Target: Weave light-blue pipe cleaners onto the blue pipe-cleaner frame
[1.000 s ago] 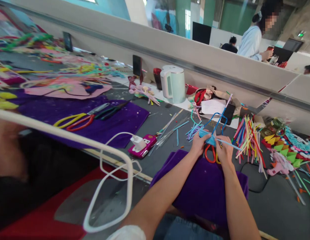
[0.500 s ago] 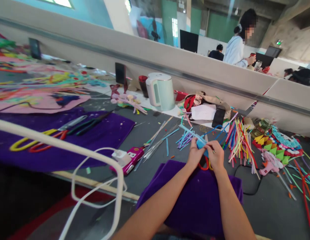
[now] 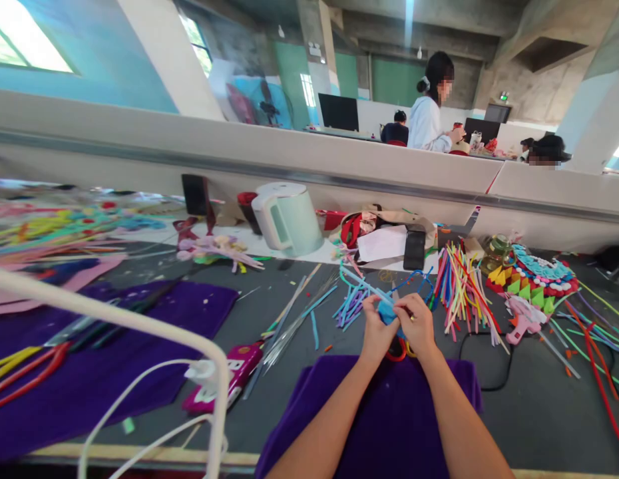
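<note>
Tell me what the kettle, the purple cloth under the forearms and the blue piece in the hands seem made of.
Kettle: probably plastic, satin; smooth pale-green surface, though coated metal is possible.
Purple cloth: probably plush fabric, matte; soft, rounded edges and deep, even colour.
Blue piece: perhaps chenille stems, matte; slim, soft-looking strands, but partly hidden.

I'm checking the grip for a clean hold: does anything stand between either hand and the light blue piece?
Nothing visible does: the left hand and right hand both hold the light blue piece. Red-and-yellow-handled scissors show beneath the hands.
</note>
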`<state>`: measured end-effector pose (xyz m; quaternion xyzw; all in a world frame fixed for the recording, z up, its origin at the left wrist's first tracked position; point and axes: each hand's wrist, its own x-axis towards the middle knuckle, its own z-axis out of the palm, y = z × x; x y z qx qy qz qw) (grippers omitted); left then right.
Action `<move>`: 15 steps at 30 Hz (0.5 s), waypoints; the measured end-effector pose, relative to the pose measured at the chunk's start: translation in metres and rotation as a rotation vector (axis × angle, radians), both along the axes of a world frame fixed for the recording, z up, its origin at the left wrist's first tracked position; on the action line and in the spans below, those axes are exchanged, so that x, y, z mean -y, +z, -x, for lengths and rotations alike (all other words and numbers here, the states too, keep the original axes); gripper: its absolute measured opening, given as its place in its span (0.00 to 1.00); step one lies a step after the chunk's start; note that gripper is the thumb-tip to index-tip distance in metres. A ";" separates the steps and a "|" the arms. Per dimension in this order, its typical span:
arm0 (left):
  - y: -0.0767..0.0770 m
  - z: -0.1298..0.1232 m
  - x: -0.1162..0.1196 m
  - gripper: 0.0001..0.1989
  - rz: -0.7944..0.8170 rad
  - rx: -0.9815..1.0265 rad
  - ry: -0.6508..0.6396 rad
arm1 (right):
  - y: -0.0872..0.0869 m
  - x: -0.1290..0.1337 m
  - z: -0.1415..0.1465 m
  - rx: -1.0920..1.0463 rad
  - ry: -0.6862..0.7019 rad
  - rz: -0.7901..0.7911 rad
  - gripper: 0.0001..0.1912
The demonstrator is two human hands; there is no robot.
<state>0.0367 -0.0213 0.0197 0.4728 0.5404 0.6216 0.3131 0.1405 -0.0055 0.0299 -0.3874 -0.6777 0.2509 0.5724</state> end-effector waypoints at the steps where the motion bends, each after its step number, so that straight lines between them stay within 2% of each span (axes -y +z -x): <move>1: 0.000 0.000 0.000 0.25 -0.013 -0.022 -0.005 | -0.001 -0.001 0.000 -0.020 -0.003 0.012 0.06; 7: -0.007 0.002 -0.004 0.09 -0.115 -0.112 -0.148 | -0.002 0.001 0.000 -0.015 -0.010 0.036 0.05; 12: -0.018 0.007 -0.009 0.07 -0.081 -0.074 -0.157 | -0.001 0.001 0.000 -0.010 0.010 0.030 0.05; 15: -0.021 0.008 -0.010 0.07 -0.060 -0.065 -0.160 | -0.002 -0.001 -0.002 -0.030 -0.038 0.055 0.08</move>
